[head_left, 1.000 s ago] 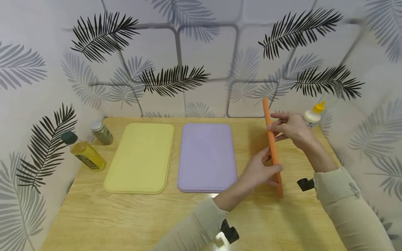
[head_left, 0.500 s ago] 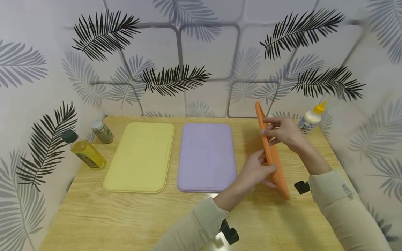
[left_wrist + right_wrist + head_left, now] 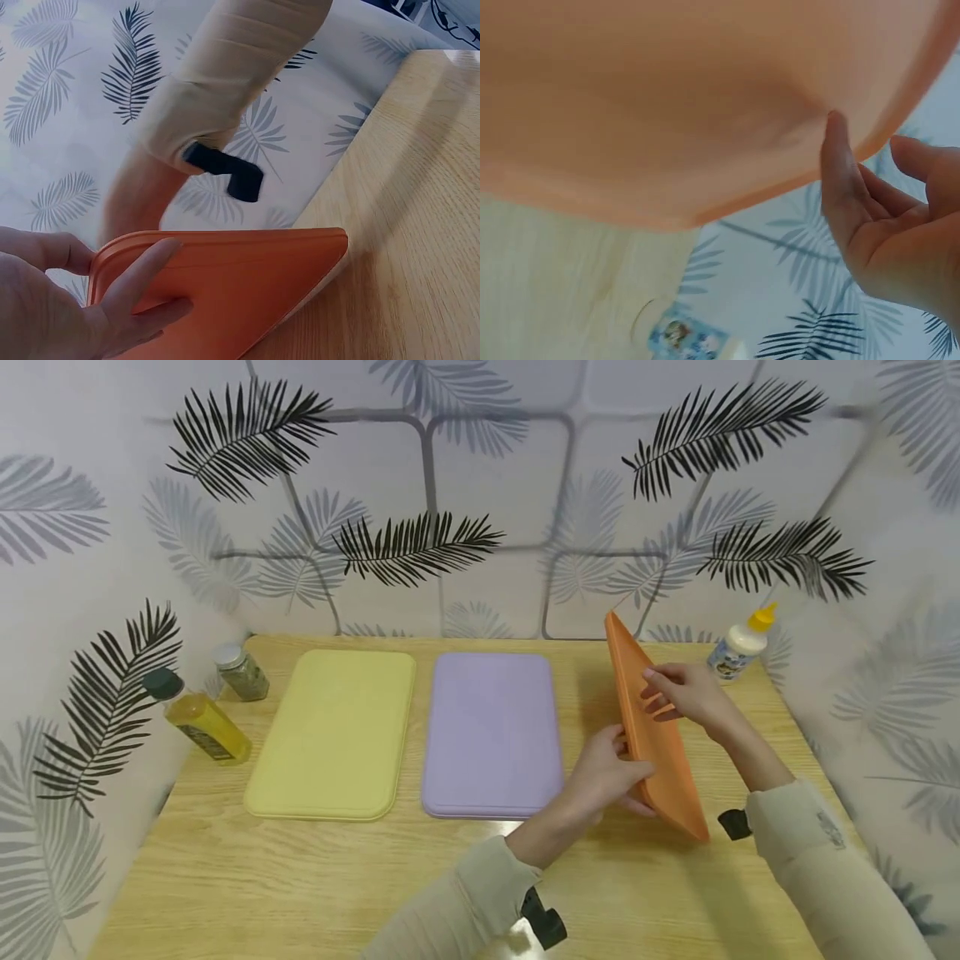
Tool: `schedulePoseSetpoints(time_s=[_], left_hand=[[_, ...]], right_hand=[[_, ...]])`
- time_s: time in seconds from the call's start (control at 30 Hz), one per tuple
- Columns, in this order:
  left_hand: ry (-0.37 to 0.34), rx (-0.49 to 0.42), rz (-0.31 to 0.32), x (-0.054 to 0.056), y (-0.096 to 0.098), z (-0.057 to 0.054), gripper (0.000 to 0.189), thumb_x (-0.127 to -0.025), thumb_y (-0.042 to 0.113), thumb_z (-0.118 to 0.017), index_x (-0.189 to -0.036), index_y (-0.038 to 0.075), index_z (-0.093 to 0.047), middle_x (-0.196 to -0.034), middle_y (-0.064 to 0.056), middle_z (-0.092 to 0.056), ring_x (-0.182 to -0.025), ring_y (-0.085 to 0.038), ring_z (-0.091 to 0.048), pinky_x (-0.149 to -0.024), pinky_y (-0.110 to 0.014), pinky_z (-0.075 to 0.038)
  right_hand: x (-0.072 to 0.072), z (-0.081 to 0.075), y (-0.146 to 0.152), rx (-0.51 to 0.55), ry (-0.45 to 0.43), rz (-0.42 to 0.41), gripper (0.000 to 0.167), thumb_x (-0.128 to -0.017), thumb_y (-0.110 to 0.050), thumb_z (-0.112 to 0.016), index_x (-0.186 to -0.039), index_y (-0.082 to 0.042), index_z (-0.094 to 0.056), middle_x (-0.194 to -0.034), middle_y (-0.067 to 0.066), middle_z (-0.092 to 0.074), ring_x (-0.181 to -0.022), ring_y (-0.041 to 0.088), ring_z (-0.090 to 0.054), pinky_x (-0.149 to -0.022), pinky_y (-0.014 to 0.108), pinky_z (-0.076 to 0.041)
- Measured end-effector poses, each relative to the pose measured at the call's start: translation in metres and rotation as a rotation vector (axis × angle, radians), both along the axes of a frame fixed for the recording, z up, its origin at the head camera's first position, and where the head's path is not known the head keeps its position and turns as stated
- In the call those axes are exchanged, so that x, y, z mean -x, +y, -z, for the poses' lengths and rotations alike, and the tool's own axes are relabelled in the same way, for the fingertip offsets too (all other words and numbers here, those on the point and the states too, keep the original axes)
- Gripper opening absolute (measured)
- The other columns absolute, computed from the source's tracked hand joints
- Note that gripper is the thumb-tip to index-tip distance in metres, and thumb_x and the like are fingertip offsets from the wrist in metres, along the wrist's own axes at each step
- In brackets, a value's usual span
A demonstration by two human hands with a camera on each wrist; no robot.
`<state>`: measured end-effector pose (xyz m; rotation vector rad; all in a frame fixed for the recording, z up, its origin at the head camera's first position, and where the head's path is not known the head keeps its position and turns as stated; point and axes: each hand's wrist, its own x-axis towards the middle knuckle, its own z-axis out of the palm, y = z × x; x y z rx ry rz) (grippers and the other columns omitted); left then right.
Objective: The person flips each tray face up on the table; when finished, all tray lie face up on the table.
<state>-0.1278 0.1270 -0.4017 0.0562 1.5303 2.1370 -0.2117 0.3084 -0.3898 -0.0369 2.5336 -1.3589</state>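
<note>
An orange cutting board point(image 3: 662, 764) stands tilted on its edge at the right of the table, its right face towards me. My left hand point(image 3: 602, 770) grips its raised long edge, thumb on the right face and fingers behind. In the left wrist view, the fingers of the left hand point(image 3: 112, 307) lie over the board point(image 3: 247, 289). My right hand point(image 3: 692, 695) is at the board's right face with loosely bent fingers. The right wrist view shows that hand point(image 3: 889, 225) with thumb apart and one fingertip at or very near the board point(image 3: 667, 90); contact is unclear.
A purple board point(image 3: 492, 735) and a yellow board point(image 3: 333, 735) lie flat on the wooden table point(image 3: 300, 893). At the left edge stand a yellow oil bottle point(image 3: 210, 731) and a small jar point(image 3: 243, 675). A white bottle with yellow cap point(image 3: 738, 647) is behind my right hand.
The orange board has tipped from nearly upright to the left, showing more of its right face. My right hand has let go of its edge and shifted onto that face's side.
</note>
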Motion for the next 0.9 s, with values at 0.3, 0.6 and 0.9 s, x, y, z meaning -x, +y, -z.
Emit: schedulePoseSetpoints(time_s=[0.3,0.6,0.9], left_hand=[[-0.012,0.01,-0.004,-0.001,0.003,-0.002,0.04,-0.08,-0.014,-0.057,-0.119,-0.002,-0.054,-0.102,-0.016,-0.062,-0.08,-0.041,-0.067,-0.049,-0.049,-0.056],[-0.033,-0.024,0.008,0.0,0.003,0.001,0.039,-0.082,-0.014,-0.055,-0.12,-0.004,-0.054,-0.103,-0.015,-0.058,-0.081,-0.04,-0.066,-0.049,-0.046,-0.056],[-0.017,-0.064,0.026,0.001,-0.002,0.007,0.043,-0.081,-0.017,-0.053,-0.122,-0.004,-0.054,-0.106,-0.013,-0.055,-0.08,-0.037,-0.066,-0.05,-0.045,-0.057]], right_hand=[[-0.019,0.044,0.056,-0.297,-0.004,-0.034,0.059,-0.103,-0.03,-0.044,-0.135,0.019,-0.038,-0.126,0.039,-0.049,-0.11,0.051,-0.052,-0.084,0.053,-0.051],[-0.02,0.065,0.078,-0.17,-0.197,0.008,0.063,-0.101,-0.02,-0.046,-0.138,0.025,-0.021,-0.13,0.045,-0.039,-0.107,0.046,-0.058,-0.085,0.045,-0.054],[-0.022,0.079,0.094,-0.045,-0.188,0.015,0.056,-0.093,0.001,-0.055,-0.134,0.027,-0.028,-0.122,0.041,-0.051,-0.092,0.021,-0.067,-0.079,0.04,-0.057]])
